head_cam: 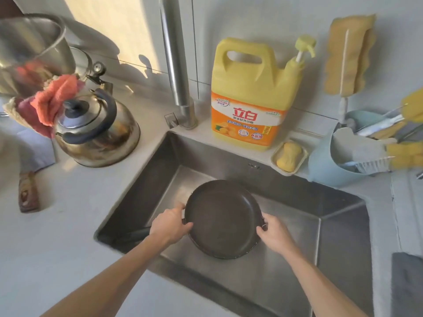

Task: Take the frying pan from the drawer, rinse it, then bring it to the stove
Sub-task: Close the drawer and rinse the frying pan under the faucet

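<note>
A dark round frying pan is held over the steel sink, its inside facing up. Its black handle points left, partly hidden behind my left wrist. My left hand grips the pan's left rim where the handle joins. On the opposite side, my right hand holds the right rim. The steel faucet rises behind the sink's far left corner, and no water is seen running.
A steel kettle with orange cloths stands left of the sink. A yellow detergent jug, a soap dish and a blue basket of brushes line the back ledge. A wooden-handled tool lies on the left counter.
</note>
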A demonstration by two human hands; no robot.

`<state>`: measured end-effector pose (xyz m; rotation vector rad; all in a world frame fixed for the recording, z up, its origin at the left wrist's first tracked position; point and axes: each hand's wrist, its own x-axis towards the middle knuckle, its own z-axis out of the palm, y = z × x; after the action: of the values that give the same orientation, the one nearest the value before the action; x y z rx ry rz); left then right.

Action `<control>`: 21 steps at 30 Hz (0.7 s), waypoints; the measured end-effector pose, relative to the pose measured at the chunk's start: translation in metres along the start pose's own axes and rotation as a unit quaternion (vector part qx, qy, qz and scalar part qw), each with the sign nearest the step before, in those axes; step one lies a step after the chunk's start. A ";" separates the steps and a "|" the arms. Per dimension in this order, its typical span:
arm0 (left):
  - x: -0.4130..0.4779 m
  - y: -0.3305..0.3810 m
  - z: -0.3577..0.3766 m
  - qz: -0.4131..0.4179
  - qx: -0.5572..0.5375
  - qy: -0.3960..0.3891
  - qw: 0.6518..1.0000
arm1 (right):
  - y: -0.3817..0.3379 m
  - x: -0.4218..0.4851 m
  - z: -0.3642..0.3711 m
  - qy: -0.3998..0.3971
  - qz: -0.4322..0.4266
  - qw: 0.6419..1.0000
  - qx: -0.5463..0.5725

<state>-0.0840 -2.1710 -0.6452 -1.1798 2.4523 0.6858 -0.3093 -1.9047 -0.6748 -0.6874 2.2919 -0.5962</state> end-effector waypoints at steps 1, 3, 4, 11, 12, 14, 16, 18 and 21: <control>0.006 -0.002 0.008 -0.004 -0.013 -0.017 1.000 | 0.005 0.004 0.005 0.004 0.003 1.000 0.006; 0.021 -0.006 0.019 -0.014 -0.040 -0.053 0.998 | 0.012 0.010 0.016 0.022 0.003 1.000 0.008; 0.028 -0.008 0.024 -0.017 -0.053 -0.069 0.996 | 0.015 0.013 0.020 0.033 0.001 0.999 0.010; 0.053 -0.018 0.042 -0.024 -0.089 -0.116 0.989 | 0.029 0.020 0.053 0.087 -0.016 0.996 0.016; 0.055 -0.018 0.043 -0.024 -0.082 -0.119 0.989 | 0.029 0.019 0.055 0.099 -0.016 0.995 0.013; 0.057 -0.018 0.046 -0.026 -0.074 -0.121 0.990 | 0.032 0.019 0.058 0.109 -0.014 0.994 0.020; 0.056 -0.017 0.046 -0.028 -0.064 -0.123 0.990 | 0.034 0.018 0.058 0.109 -0.013 0.994 0.024; 0.053 -0.015 0.041 -0.023 -0.042 -0.120 0.992 | 0.037 0.020 0.056 0.104 -0.014 0.994 0.021; 0.046 -0.003 0.011 -0.019 -0.045 -0.059 0.997 | 0.038 0.022 0.054 0.086 -0.011 0.996 0.014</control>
<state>-0.1081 -2.1957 -0.6781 -1.1818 2.3176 0.8384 -0.2969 -1.9013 -0.7432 -0.6709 2.4315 -0.7209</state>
